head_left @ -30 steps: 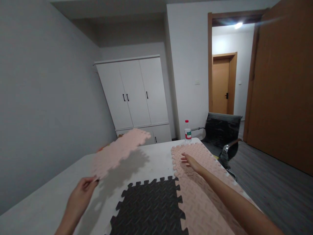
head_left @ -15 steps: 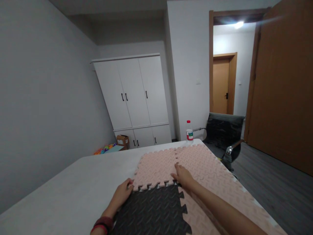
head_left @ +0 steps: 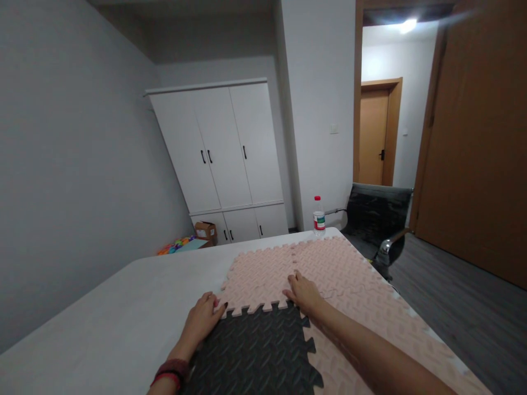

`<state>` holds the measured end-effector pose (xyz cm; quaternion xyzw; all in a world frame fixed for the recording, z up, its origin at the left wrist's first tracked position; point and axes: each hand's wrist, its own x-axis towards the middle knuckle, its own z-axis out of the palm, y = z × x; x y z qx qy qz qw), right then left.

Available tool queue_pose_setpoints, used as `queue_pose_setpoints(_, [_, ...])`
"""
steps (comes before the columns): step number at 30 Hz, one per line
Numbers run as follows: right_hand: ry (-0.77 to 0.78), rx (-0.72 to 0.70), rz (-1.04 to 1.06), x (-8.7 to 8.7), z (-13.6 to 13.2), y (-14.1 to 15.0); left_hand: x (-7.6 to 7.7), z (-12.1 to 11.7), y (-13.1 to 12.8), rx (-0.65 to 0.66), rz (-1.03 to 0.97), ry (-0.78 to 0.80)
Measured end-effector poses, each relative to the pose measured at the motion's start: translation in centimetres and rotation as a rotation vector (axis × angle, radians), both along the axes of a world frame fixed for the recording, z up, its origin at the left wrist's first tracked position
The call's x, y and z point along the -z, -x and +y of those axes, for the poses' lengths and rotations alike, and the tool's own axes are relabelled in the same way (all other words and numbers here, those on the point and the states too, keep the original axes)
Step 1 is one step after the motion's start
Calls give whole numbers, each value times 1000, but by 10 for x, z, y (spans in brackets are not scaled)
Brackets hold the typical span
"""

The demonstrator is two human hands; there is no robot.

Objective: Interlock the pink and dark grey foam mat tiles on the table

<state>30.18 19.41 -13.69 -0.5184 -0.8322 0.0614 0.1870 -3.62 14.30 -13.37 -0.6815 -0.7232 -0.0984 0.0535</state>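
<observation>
A pink foam puzzle mat tile (head_left: 259,277) lies flat on the white table (head_left: 123,318), its near edge meeting a black foam tile (head_left: 253,354). My left hand (head_left: 203,318) rests at the pink tile's near left corner, fingers flat on the seam. My right hand (head_left: 304,291) lies open at the tile's near right corner, where it joins a row of pink tiles (head_left: 358,296) along the table's right side.
A water bottle (head_left: 318,215) stands at the table's far right corner. A black office chair (head_left: 381,219) sits beyond it. White cabinets (head_left: 222,153), a cardboard box (head_left: 206,230) and colourful items (head_left: 177,245) are at the back. An open wooden door (head_left: 477,142) is at right.
My left hand brought the pink tile down from the air onto the table beside the other tiles. Both hands now rest on its near corners.
</observation>
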Motion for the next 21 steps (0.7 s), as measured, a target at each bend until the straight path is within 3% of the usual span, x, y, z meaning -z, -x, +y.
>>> queue_pose_setpoints(12, [-31,24,-83,6,8,5,20,8,-12,-35,177,7])
queue_pose_setpoints(21, [-44,45,-102,7,-2,8,10,-4,-21,-33,228,15])
